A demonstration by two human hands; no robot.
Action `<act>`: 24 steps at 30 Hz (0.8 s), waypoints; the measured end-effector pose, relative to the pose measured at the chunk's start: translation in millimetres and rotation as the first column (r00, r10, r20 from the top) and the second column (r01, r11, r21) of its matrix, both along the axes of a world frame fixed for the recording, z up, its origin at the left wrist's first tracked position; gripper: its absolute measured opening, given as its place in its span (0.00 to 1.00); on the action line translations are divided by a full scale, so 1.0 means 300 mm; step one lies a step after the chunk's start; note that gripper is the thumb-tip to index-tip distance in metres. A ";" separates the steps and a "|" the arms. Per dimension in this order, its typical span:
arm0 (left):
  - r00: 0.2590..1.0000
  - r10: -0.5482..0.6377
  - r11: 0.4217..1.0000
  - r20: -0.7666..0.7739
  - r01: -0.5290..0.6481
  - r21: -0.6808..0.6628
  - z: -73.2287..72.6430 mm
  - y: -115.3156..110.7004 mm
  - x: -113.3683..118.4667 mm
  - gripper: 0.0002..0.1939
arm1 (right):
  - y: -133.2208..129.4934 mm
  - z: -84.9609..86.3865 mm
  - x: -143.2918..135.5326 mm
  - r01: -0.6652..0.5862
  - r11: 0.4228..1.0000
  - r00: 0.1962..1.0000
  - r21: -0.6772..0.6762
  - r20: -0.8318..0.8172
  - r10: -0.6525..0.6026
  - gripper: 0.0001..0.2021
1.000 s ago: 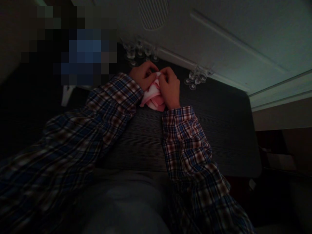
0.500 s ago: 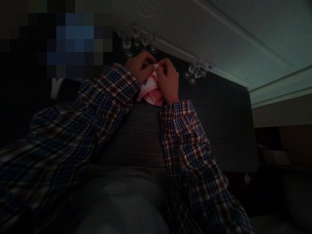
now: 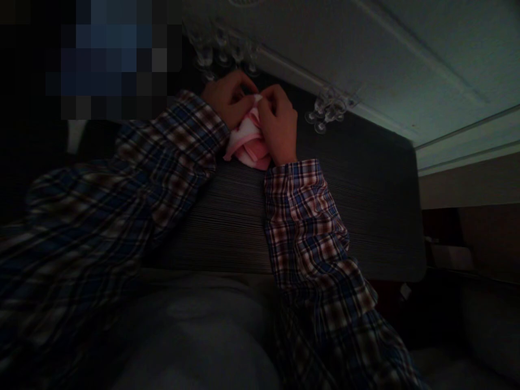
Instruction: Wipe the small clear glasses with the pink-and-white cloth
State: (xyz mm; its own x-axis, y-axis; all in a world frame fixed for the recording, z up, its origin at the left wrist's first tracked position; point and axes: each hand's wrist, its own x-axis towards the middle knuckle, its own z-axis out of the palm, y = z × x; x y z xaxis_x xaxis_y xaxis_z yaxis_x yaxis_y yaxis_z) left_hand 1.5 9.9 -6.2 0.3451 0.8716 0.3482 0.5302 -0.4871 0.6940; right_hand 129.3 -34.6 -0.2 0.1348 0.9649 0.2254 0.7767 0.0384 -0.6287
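Note:
A crumpled pink and white cloth (image 3: pixel 251 142) hangs bunched between my two hands, above the dark tabletop (image 3: pixel 227 222). My left hand (image 3: pixel 231 98) is closed, its thumb and fingers pinching the cloth's upper part from the left. From the right, my right hand (image 3: pixel 281 122) is also closed on the cloth, with curled fingers close to the left fingertips. Whether anything is wrapped inside the cloth is hidden. The scene is very dim, so fine detail at the fingertips is lost.
Several clear stemmed glasses (image 3: pixel 221 47) stand beyond my left hand. Another cluster of small glasses (image 3: pixel 328 110) is at the back right, by the pale wall (image 3: pixel 390 70). The table's rounded right edge lies farther right. A blurred-out patch covers the upper left.
The whole view has shifted slightly, so hands, cloth and glasses appear a little higher and farther left. Both hands keep their grip on the cloth, with hardly any change in pose.

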 end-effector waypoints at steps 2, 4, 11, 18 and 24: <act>1.000 -0.009 1.000 -0.005 0.009 -0.006 0.002 -0.001 -0.001 0.10 | 0.003 -0.003 0.001 -0.015 1.000 1.000 -0.001 0.027 0.015 0.08; 1.000 0.011 1.000 0.005 -0.011 -0.028 0.005 -0.004 0.000 0.10 | 0.005 -0.004 0.001 -0.015 1.000 0.999 0.005 0.030 0.014 0.08; 1.000 -0.011 1.000 0.012 0.011 -0.028 0.015 -0.011 0.003 0.11 | 0.001 0.010 -0.004 0.008 1.000 1.000 0.022 0.006 -0.009 0.04; 0.999 -0.034 0.999 0.006 0.034 -0.004 0.014 -0.006 -0.005 0.11 | -0.003 0.015 -0.009 0.001 0.997 0.998 0.075 -0.066 0.004 0.04; 1.000 -0.005 0.999 0.005 0.005 0.054 -0.006 0.010 0.002 0.11 | 0.012 0.002 0.001 0.001 0.998 0.995 0.063 -0.099 0.006 0.04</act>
State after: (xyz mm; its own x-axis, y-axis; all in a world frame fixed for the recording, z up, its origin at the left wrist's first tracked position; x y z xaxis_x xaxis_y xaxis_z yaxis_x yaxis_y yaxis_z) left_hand 2.1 13.0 -8.2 0.3473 0.8499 0.3964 0.5241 -0.5264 0.6695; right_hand 129.5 -31.0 0.3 0.1571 0.9495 0.2717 0.7108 0.0823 -0.6985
